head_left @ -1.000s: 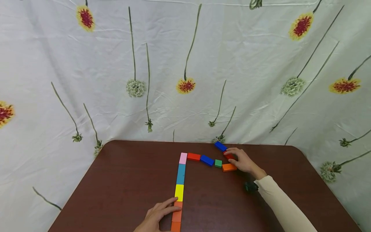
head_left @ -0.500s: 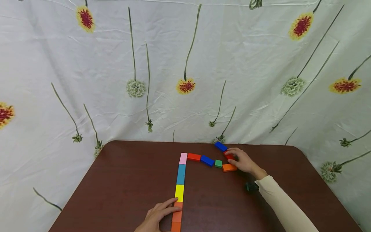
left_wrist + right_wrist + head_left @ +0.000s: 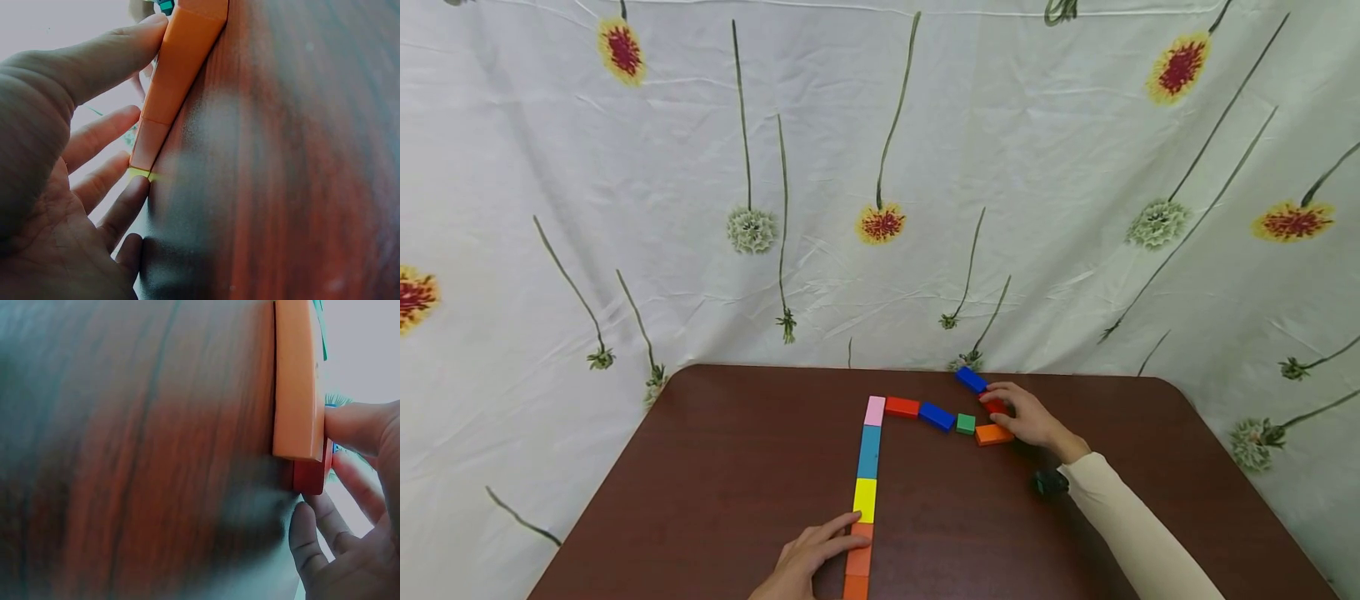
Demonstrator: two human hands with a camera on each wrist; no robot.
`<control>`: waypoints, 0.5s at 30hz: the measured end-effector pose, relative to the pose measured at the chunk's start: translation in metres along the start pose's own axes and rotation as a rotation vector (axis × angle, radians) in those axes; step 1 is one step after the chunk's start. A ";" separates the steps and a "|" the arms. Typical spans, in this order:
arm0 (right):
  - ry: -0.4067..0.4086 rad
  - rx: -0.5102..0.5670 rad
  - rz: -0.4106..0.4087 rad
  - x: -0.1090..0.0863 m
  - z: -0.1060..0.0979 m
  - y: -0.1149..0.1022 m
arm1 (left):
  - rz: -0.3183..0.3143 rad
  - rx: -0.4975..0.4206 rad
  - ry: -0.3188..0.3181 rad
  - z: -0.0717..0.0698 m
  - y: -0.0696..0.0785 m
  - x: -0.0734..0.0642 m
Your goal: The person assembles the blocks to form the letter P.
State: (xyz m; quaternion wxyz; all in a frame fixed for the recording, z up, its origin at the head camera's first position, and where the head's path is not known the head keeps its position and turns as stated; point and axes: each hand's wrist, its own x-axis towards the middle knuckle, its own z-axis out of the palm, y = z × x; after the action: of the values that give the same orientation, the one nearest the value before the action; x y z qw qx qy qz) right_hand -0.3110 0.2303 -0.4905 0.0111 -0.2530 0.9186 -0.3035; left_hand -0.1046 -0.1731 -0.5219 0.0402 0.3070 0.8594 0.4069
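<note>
My left hand (image 3: 801, 560) reaches in from the left, its extended fingertips against a straight row of flat blocks, beside the salmon block (image 3: 859, 562). The left wrist view has the thumb touching the orange block (image 3: 181, 69) at the row's near end. Farther along lie a yellow block (image 3: 864, 500), a teal block (image 3: 868, 452) and a pink block (image 3: 875, 411). Over at the right, my right hand (image 3: 1028, 415) holds a red block (image 3: 308, 478) between thumb and fingers, partly hidden by them. An orange block (image 3: 994, 434) lies just in front of that red block.
From the pink block a second line runs right: another red block (image 3: 902, 407), a blue block (image 3: 936, 417) and a green block (image 3: 966, 423). One more blue block (image 3: 972, 380) lies by the back edge of the brown table (image 3: 737, 467). Behind hangs a flowered white cloth (image 3: 820, 275).
</note>
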 end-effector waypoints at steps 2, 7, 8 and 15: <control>0.003 0.001 0.014 0.000 0.000 0.001 | -0.004 0.006 0.000 0.000 0.001 0.000; 0.004 0.002 0.048 -0.001 -0.003 0.000 | -0.003 0.018 0.014 0.000 0.003 0.000; 0.003 0.004 0.050 -0.002 -0.003 0.000 | -0.002 0.018 0.015 0.001 0.002 0.000; 0.007 -0.013 0.060 -0.005 -0.006 0.001 | 0.014 0.014 0.021 0.001 0.002 -0.001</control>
State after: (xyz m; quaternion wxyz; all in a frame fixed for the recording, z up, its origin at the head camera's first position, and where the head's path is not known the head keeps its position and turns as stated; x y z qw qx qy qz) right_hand -0.3082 0.2367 -0.4872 0.0151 -0.2242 0.9278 -0.2979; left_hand -0.1021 -0.1722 -0.5214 0.0261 0.3090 0.8605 0.4043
